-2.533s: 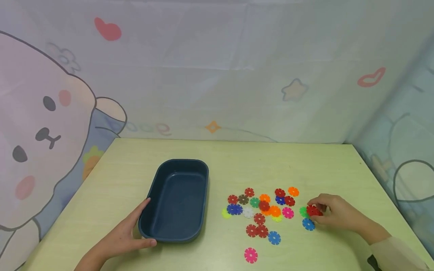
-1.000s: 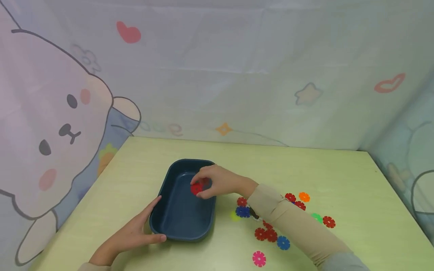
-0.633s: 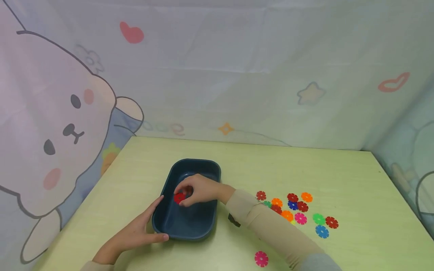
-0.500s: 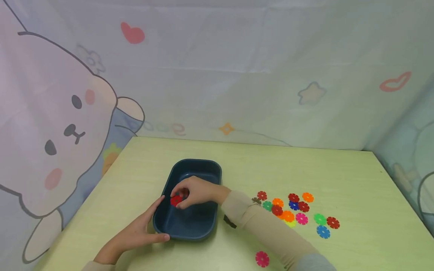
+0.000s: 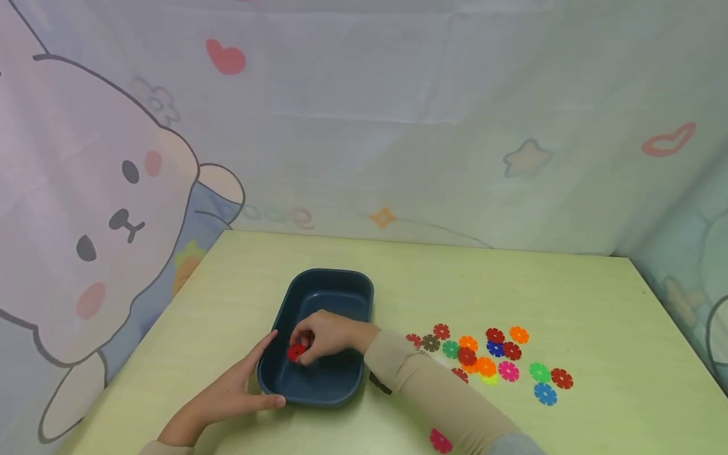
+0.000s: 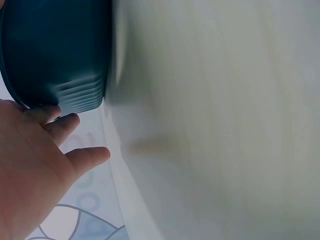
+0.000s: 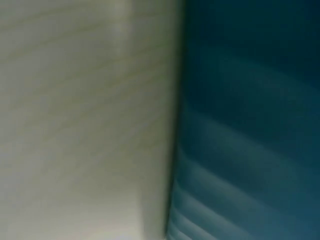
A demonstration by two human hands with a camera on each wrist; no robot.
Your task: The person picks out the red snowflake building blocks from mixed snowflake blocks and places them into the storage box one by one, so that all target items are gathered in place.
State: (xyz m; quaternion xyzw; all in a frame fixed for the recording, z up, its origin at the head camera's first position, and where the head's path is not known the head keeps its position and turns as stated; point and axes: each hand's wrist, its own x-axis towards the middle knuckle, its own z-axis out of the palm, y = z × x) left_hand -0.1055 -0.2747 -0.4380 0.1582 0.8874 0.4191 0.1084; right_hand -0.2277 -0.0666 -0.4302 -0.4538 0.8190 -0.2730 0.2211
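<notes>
Right hand point(image 5: 328, 335) has a red disc point(image 5: 296, 352) pinched between thumb and fingers, down inside the dark blue tray point(image 5: 337, 305), left of the frame's centre and toward the tray's left wall. Could be more than one disc in there tbh, the fingers cover too much to tell. Left hand point(image 5: 230, 392) isn't clamped on anything, just fairly straight fingers against the tray's left side and the thumb at its lower edge. Right wrist view is no help, only blurry tray and worktop point(image 5: 569, 297).

What could go wrong, imo: the disc looks thin, so a small slip of the pinch could flip it onto the tray floor. The left hand's touch looks light too, so if the right wrist knocks the right rim, the tray might skid. And the sleeve point(image 5: 443, 398) crosses over some loose discs point(image 5: 486, 366) at lower right, so dipping low could drag a few.

Direction-wise, the disc is round and notched, so no real long axis. Its face seems tipped, exact angle too small to call. The tray's long axis runs nearly up the frame, top end leaning right.
</notes>
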